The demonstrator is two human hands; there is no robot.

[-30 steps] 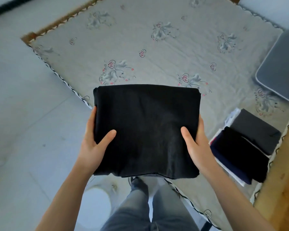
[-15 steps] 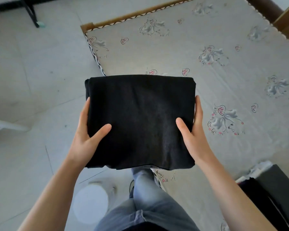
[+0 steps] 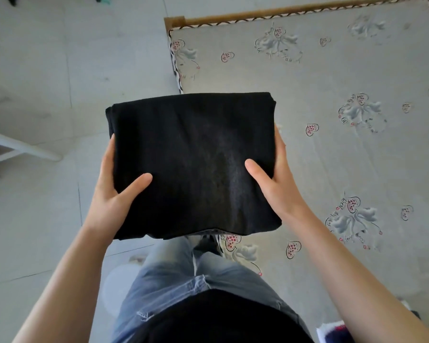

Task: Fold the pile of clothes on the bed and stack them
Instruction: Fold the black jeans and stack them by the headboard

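Head view shows your left hand (image 3: pixel 114 194) and right hand (image 3: pixel 273 184) gripping the folded black cotton garment (image 3: pixel 191 164) by its sides, lifted above the patterned grey mattress (image 3: pixel 344 154) edge. Loosen either thumb and, likely, the layers slump open.

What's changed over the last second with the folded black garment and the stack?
The view swung left: the stack of folded clothes slid to the bottom right corner, nearly out of frame. Unchanged: left hand and right hand grip the folded black garment, thumbs on top.
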